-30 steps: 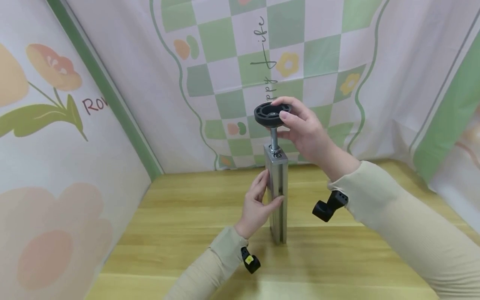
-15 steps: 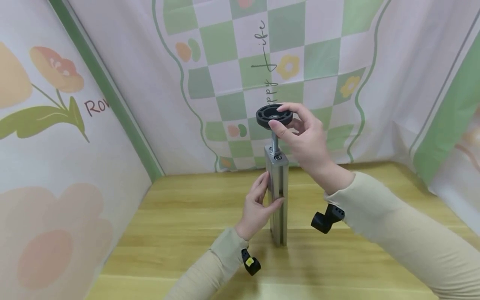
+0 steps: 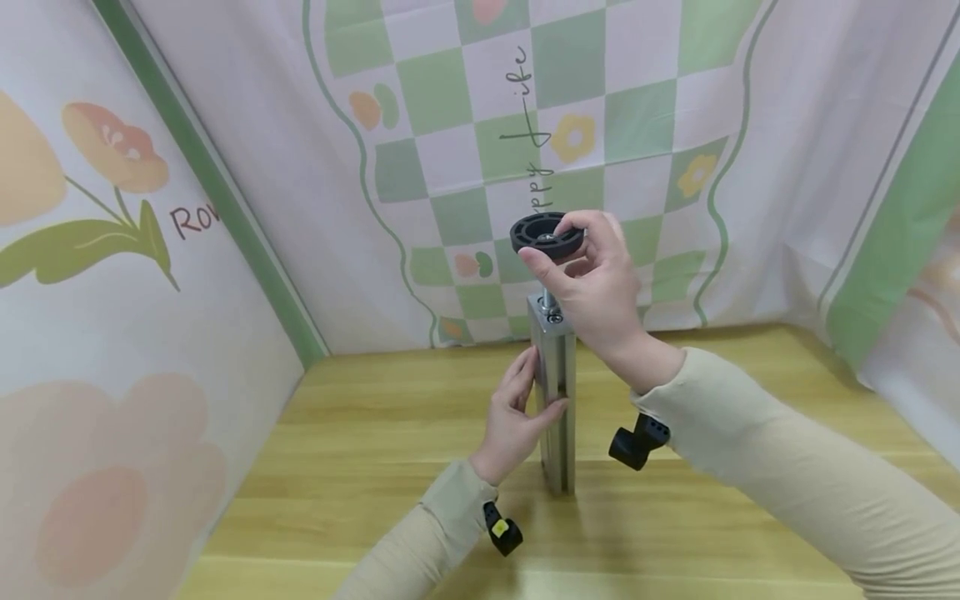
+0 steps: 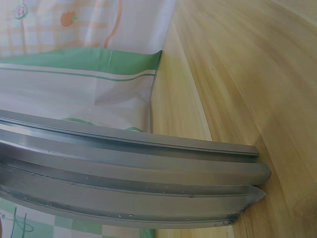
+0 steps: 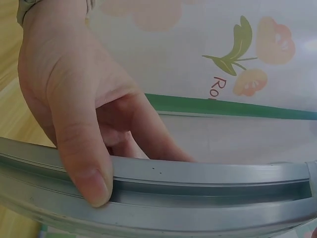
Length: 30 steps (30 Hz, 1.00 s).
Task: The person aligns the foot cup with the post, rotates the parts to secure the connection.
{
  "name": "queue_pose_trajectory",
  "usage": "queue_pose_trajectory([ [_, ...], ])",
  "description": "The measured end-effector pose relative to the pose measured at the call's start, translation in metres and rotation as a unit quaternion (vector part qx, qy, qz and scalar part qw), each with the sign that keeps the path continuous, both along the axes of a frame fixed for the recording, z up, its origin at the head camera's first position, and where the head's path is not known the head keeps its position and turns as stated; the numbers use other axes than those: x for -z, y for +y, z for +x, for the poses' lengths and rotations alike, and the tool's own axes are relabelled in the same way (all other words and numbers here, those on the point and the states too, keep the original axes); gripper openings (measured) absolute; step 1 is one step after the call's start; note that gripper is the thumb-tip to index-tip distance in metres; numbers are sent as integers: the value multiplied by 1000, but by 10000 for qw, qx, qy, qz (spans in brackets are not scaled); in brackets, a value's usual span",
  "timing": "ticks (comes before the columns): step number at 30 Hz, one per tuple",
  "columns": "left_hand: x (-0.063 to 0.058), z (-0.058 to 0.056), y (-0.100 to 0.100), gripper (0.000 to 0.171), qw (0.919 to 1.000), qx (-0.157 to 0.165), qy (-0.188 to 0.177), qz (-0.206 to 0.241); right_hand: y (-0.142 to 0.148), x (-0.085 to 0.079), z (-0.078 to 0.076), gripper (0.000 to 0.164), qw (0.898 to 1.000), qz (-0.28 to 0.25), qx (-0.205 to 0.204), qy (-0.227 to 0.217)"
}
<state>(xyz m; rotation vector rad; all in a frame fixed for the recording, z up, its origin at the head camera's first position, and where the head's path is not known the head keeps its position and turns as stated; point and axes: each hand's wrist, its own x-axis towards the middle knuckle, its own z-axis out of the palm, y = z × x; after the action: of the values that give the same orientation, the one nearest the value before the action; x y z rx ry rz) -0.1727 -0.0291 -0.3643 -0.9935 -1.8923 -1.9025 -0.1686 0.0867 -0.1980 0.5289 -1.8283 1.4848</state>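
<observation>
An aluminium profile bar (image 3: 556,358) stands upright on the table, a levelling foot with a black round base (image 3: 529,242) fixed at its top end by a threaded metal stem (image 3: 547,299). My left hand (image 3: 513,423) grips the bar about halfway up; in the right wrist view the thumb (image 5: 94,186) of this left hand lies over the slot. My right hand (image 3: 604,298) pinches the rim of the black base, thumb at the near side and index finger over the top, hiding part of the stem. The left wrist view shows the bar's lower end (image 4: 237,171) at the tabletop.
The wooden table (image 3: 360,417) runs back to a patterned curtain (image 3: 442,158) close behind the bar. Another printed curtain (image 3: 97,317) hangs along the left side. Black camera mounts (image 3: 637,442) sit on both wrists.
My right hand has swung left and toward me round the rim, its thumb passing from the right side to the near left. My left hand and the bar stay in place.
</observation>
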Motion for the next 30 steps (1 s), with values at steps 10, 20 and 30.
queue_pose_trajectory([
  [10,-2,1,0,70,10000,70,-4,56,16,6,-13,60,9811,-440,-1802,-547],
  [20,-3,2,-1,70,9999,78,-71,35,45,-3,-46,53,8409,-351,-5174,-1548],
  [30,-1,2,-1,68,9998,7,-221,2,46,-10,-50,48,7969,118,-5832,-1570],
])
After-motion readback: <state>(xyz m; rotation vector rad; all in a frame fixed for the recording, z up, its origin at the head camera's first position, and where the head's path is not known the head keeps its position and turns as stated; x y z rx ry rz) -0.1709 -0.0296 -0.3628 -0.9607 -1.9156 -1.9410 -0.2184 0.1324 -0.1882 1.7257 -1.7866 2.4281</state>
